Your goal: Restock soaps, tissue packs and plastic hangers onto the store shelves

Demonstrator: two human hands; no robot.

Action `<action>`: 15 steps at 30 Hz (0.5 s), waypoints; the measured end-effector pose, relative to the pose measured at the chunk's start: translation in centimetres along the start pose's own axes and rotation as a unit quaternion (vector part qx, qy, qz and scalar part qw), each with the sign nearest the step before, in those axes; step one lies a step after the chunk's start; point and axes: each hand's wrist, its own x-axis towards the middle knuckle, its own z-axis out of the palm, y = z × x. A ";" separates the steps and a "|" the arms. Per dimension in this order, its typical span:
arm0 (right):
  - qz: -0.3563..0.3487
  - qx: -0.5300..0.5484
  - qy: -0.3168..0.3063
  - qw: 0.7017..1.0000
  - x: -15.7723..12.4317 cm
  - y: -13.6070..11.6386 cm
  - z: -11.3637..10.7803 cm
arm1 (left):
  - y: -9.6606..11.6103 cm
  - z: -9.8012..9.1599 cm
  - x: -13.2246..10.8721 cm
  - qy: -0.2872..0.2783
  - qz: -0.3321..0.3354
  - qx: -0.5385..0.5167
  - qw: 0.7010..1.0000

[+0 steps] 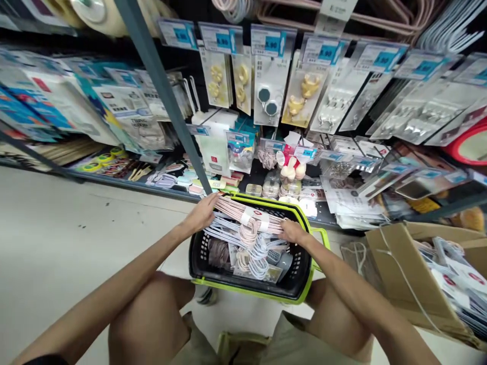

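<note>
A bundle of pink hangers (232,209) with a white paper band lies across the top of a black and green basket (243,288). My left hand (205,212) is closed around its left end at the basket's rim. Around the right end of the same bundle, my right hand (292,230) is closed too. Just below it sits a bundle of light blue hangers (224,229), its hooks pointing toward me. Deeper in the basket are brown items (218,252) and a grey item (285,262), partly covered.
Ahead, a shelf rack with a slanting grey post (163,86) holds hanging hook packs (266,91) with price tags. At the right, an open cardboard box (403,274) contains more banded hangers (460,279). A low stool (243,342) shows between my legs.
</note>
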 end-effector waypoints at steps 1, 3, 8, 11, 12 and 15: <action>0.000 0.003 0.009 1.000 0.0 -0.1 -0.2 | 0.3 0.2 0.8 -0.012 0.010 0.008 1.000; 0.002 0.007 0.040 0.999 0.0 -0.3 -0.7 | 0.9 0.6 2.1 -0.024 -0.006 0.032 0.999; -0.022 0.032 0.176 0.984 -0.9 -1.2 -3.2 | 1.2 -0.6 2.6 0.011 -0.086 0.075 0.993; -0.060 0.076 0.322 0.942 -2.0 -1.6 -5.2 | 1.9 -3.7 1.7 0.101 -0.113 0.061 0.987; -0.054 0.088 0.360 0.927 -2.4 -1.6 -5.8 | 2.4 -4.7 1.5 0.157 -0.128 0.039 0.978; 0.030 0.107 0.379 0.919 -2.8 -1.2 -7.1 | 3.7 -6.3 1.4 0.274 -0.186 -0.071 0.941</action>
